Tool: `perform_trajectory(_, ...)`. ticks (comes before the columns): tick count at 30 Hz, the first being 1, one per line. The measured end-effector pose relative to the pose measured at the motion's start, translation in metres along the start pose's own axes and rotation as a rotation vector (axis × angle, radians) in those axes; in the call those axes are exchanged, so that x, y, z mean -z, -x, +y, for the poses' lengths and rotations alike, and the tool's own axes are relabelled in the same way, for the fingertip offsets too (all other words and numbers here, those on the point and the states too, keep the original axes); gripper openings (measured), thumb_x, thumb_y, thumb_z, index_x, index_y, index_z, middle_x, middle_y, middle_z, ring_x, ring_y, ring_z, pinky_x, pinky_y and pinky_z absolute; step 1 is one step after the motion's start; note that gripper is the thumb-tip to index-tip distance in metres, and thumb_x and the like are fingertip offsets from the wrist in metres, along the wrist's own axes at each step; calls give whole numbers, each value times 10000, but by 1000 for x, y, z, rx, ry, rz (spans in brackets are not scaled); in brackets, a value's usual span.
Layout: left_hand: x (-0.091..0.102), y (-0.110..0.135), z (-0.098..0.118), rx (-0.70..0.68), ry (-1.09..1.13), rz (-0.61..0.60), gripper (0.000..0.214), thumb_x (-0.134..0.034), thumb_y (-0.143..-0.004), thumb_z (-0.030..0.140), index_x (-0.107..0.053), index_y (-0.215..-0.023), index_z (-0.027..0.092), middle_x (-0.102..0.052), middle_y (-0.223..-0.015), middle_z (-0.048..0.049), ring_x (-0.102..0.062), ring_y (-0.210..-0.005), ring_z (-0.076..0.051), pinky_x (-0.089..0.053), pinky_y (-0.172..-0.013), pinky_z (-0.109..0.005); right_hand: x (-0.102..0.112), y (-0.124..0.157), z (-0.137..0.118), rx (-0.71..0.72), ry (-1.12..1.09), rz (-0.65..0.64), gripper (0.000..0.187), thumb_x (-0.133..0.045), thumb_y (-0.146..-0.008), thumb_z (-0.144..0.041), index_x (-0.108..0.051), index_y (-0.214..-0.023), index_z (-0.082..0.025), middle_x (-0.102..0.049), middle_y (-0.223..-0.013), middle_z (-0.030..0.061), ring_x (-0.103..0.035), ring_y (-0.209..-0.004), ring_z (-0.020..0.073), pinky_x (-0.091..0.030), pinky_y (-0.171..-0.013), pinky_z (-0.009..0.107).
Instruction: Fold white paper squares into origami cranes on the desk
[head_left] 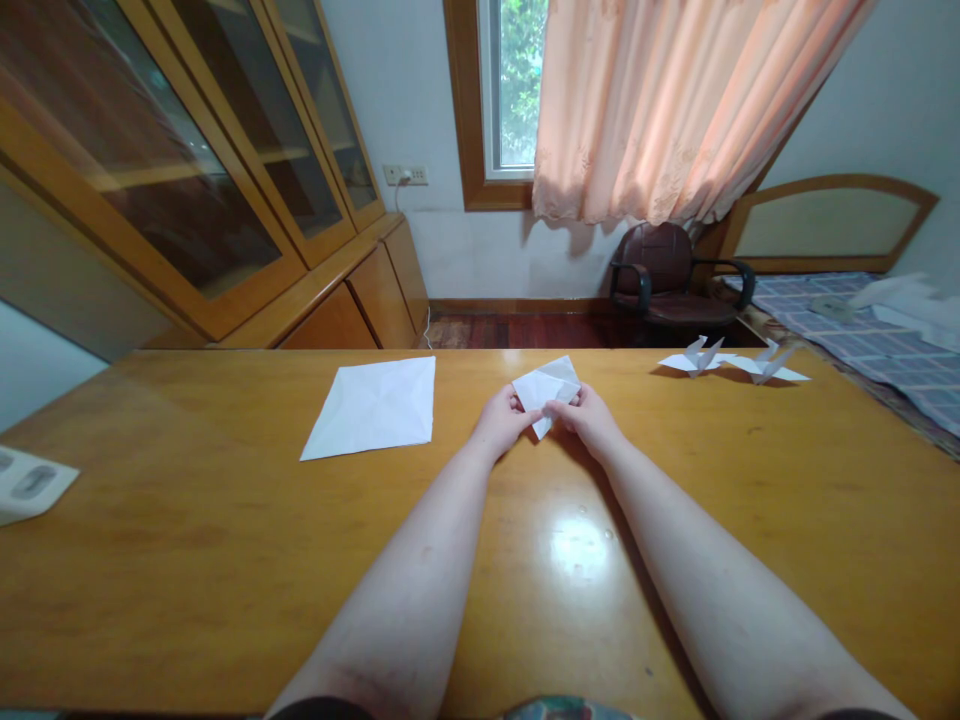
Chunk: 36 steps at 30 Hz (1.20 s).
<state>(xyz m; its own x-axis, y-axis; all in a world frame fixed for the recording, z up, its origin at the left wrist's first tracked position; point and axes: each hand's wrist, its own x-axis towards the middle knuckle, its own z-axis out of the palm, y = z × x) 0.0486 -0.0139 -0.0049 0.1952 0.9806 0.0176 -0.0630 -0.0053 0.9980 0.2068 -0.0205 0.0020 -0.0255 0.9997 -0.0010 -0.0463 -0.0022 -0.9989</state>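
Between my two hands is a small folded sheet of white paper [546,388], creased into a diamond-like shape with one corner pointing down toward me. My left hand [501,422] pinches its left side, thumb on top and fingers curled under. On the right side, my right hand [590,420] grips the paper the same way, its thumb near the middle of the lower fold. The undersides of the fingers are partly hidden. Left of my hands lies a flat stack of square white paper [375,405] with faint crease lines.
Two folded paper cranes [697,358] stand at the table's far right. A white object with grey ovals [34,485] sits at the left edge of the wooden table [225,590]. Beyond are a brown armchair [664,270], a bed [862,330] and a glass-door cabinet [292,240].
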Motion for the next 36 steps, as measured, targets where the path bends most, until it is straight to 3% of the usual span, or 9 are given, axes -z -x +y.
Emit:
perform_trajectory(3, 0, -1, -2, -9, -10, 25, 448, -742, -632, 115, -554, -1039, 128, -702, -984, -115, -674, -854, -206, -538, -778, -345, -2, 1, -1, -21, -8, -16, 448, -763, -560, -364, -490, -876, -202, -538, -581, -52, -402, -420, 81, -301, -392, 221)
perform_trajectory(9, 0, -1, 0, -16, 37, 91, 471, -726, -626, 74, -545, -1057, 135, -695, -1029, -115, -671, -899, -207, -531, -827, -364, 0, -3, 10, -72, -148, -41, 290, -705, -611, -325, -567, -817, -175, -620, -645, -10, -495, -488, 102, -385, -460, 234)
perform_trajectory(15, 1, -2, 5, -35, 100, 132, 454, -707, -660, 101, -541, -1082, 137, -696, -1023, -114, -674, -892, -210, -536, -817, -367, 3, -3, 13, -100, -28, -66, 255, -679, -688, -388, -645, -765, -147, -650, -602, 32, -537, -502, 136, -423, -504, 267)
perform_trajectory(23, 3, -3, 6, -44, 76, 140, 430, -702, -665, 120, -534, -1061, 131, -705, -896, -88, -680, -803, -202, -541, -761, -350, 0, 3, 2, -62, 51, -141, 305, -736, -639, -337, -664, -864, -143, -687, -655, 48, -559, -541, 145, -394, -502, 250)
perform_trajectory(29, 4, -4, 3, 28, 144, 157, 573, -690, -679, 108, -412, -1176, 170, -690, -842, -44, -673, -729, -173, -542, -697, -331, 2, 1, 6, -77, 56, -171, 272, -679, -681, -384, -674, -811, -145, -693, -670, 64, -532, -524, 137, -414, -520, 265)
perform_trajectory(36, 3, -6, -1, 14, 192, 183, 418, -756, -602, 167, -411, -836, 185, -615, -704, 26, -639, -669, -144, -541, -647, -306, 1, -1, 5, -77, 19, -101, 287, -705, -634, -406, -630, -765, -162, -668, -632, 31, -492, -481, 109, -394, -484, 242)
